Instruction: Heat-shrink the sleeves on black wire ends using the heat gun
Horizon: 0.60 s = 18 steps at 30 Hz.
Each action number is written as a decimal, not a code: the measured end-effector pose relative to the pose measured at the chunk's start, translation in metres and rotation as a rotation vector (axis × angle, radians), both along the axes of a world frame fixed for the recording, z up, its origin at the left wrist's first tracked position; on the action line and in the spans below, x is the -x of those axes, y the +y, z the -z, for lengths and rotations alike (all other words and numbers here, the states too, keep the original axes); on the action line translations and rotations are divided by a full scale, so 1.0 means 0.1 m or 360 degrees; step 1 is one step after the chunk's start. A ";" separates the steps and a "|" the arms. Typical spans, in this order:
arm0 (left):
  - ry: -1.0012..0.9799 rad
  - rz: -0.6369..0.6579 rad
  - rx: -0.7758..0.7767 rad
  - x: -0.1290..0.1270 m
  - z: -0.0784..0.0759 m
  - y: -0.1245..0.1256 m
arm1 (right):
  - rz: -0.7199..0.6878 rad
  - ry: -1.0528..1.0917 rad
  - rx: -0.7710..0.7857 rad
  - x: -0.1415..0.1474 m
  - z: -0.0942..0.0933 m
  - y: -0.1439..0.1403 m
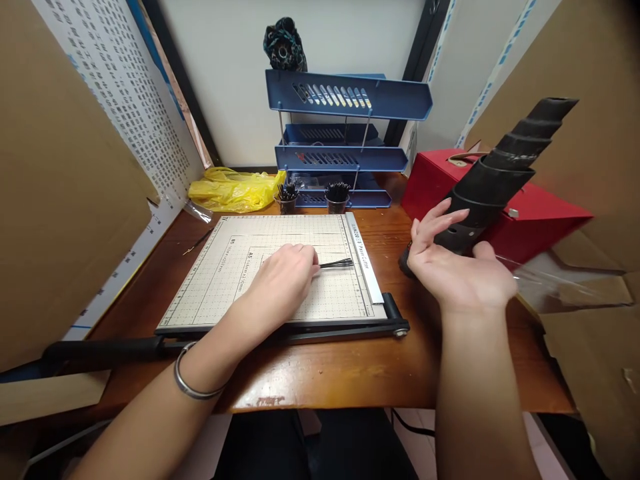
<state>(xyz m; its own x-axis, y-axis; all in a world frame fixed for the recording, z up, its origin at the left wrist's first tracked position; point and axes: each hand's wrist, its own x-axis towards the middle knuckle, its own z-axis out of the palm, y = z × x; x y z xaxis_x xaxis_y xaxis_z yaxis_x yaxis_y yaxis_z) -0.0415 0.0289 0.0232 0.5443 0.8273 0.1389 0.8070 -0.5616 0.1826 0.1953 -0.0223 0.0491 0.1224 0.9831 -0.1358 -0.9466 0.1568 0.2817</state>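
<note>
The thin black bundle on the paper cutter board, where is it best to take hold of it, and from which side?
Grip the black bundle at its free right end, coming from the right. It lies flat, pointing toward the ruler strip; the left hand already covers its left end, while the right hand supports a black ridged roll.

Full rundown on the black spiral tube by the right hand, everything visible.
The black spiral tube is matte and dark, apparently plastic, with stepped, wound ridges toward its upper end and small holes near the lower end. It tilts up to the right, above the wooden desk, in front of the red box. The right hand cradles its lower end, fingers spread.
</note>
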 end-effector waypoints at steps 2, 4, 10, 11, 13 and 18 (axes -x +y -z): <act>-0.0163 -0.0020 0.0011 0.01 -0.03 0.01 | 0.0141 -0.0704 0.0254 0.18 -0.06 -0.08; -0.0397 -0.0016 0.0096 0.05 -0.08 0.03 | 0.0010 -0.1546 0.0332 0.34 -0.06 -0.12; -0.1322 0.0038 0.0483 0.11 -0.26 0.09 | -0.0271 -0.3243 0.0171 0.58 0.02 0.05; -0.1424 0.0038 0.0525 0.10 -0.26 0.10 | -0.0245 -0.3269 0.0099 0.60 0.01 0.10; -0.1557 0.0038 0.0593 0.06 -0.24 0.10 | -0.0144 -0.3270 -0.0043 0.63 -0.02 0.21; -0.1660 0.0020 0.0724 -0.03 -0.16 0.06 | 0.0060 -0.3295 -0.0242 0.61 -0.03 0.38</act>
